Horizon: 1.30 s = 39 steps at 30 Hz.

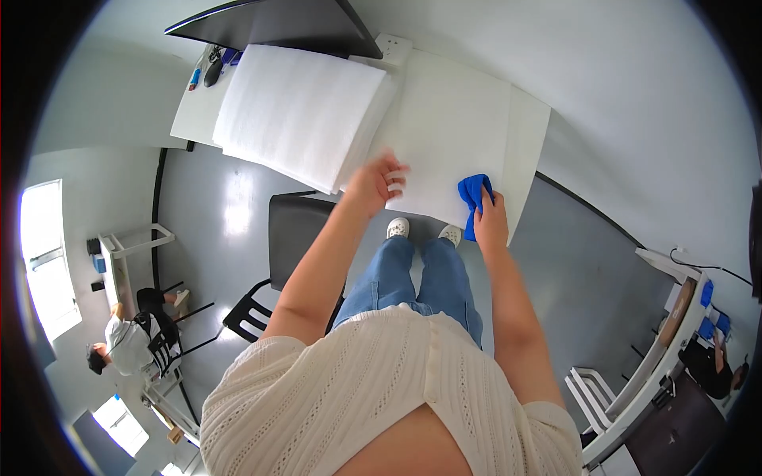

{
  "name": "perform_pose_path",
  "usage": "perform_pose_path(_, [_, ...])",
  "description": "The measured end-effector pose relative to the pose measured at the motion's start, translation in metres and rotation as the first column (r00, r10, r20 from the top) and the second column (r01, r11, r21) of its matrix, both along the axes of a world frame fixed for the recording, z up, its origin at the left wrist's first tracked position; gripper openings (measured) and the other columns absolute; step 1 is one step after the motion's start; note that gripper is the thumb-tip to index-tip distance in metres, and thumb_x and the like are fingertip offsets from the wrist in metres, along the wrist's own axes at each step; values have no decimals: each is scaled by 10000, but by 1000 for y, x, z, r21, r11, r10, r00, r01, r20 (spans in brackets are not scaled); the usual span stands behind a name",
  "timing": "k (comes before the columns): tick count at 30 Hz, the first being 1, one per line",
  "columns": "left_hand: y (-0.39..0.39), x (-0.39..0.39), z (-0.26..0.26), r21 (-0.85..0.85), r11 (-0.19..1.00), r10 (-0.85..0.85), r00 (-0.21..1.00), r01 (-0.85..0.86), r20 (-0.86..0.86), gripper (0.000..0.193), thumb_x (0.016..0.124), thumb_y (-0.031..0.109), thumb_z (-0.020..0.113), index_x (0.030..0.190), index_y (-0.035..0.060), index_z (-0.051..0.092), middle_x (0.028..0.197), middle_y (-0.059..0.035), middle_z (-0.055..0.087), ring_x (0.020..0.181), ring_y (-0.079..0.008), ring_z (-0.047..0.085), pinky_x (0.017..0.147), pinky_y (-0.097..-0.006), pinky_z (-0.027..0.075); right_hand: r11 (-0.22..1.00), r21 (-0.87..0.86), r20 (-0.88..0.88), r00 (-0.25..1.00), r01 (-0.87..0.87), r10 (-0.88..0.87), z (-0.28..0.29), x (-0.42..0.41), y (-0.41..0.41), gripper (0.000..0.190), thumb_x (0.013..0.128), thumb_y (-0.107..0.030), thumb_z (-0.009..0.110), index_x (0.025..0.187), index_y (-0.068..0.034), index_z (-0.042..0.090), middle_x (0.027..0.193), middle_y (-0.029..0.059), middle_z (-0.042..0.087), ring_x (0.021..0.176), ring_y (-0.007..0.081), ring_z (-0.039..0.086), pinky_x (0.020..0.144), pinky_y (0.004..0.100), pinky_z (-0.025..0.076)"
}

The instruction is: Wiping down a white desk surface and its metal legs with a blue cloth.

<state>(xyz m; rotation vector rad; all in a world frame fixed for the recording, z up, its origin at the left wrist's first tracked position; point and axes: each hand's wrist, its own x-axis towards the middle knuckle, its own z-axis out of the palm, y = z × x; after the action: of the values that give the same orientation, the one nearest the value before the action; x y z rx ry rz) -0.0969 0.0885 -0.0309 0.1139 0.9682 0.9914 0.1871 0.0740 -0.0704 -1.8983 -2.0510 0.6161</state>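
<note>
A crumpled blue cloth (474, 191) is held in my right hand (492, 220) at the front edge of the white table (458, 125), toward its right end. Part of the cloth hangs down past the edge. My left hand (381, 181), blurred, hovers by the table's front with its fingers loosely curled and apart, nothing in them. Just left of that hand lies a thick stack of white foam sheets (300, 113), its corner jutting over the table's front edge.
Behind the stack stands a dark monitor (286, 27), with a white power socket block (394, 49) at its right. A computer mouse (213, 74) lies far left. A black chair (297, 238) is close on my left. People sit at other desks on both sides.
</note>
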Motion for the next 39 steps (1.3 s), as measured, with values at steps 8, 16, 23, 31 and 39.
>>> perform_pose_path(8, [-90, 48, -108, -113, 992, -75, 443, -59, -893, 441, 816, 162, 695, 1139, -55, 486, 1053, -204, 563, 990, -255, 590, 797, -371, 509, 999, 14, 31, 999, -33, 32, 8, -7, 0, 501, 812, -41, 578, 1297, -137, 498, 1198, 154, 505, 1027, 350, 571, 844, 429, 503])
perform_pose_path(16, [-54, 34, -49, -117, 984, -170, 899, 134, -403, 240, 896, 84, 597, 1071, -59, 515, 844, -119, 604, 684, -196, 630, 576, -295, 529, 943, -5, -68, 941, 332, -331, -3, 6, -22, 535, 818, -76, 583, 1336, -103, 449, 1229, 188, 463, 1052, 363, 551, 871, 425, 487])
perform_pose_path(23, [-57, 55, -63, -154, 971, -209, 962, 183, -176, 319, 877, 22, 574, 1166, -82, 490, 1037, -158, 600, 874, -252, 649, 737, -333, 551, 986, 77, -289, 943, -147, 163, 24, -85, -50, 587, 793, -47, 579, 1351, -183, 457, 1231, 179, 483, 1013, 364, 573, 843, 445, 500])
perform_pose_path(31, [-60, 51, -42, -176, 930, -348, 926, 322, -146, 312, 944, 66, 481, 1213, -92, 476, 1163, -195, 587, 1062, -286, 612, 887, -382, 517, 974, 65, 163, 965, -216, 203, 11, -39, -39, 345, 883, -163, 522, 1226, -161, 563, 1144, 143, 542, 926, 327, 591, 777, 403, 487])
perform_pose_path(39, [-65, 33, -46, -175, 868, -494, 844, 465, -206, 310, 954, 89, 485, 1229, -54, 497, 1192, -182, 591, 1072, -269, 616, 897, -367, 514, 802, 307, 256, 768, 512, -588, -10, 109, -24, 493, 941, -400, 496, 1251, -17, 486, 1004, 168, 580, 907, 292, 591, 833, 396, 459])
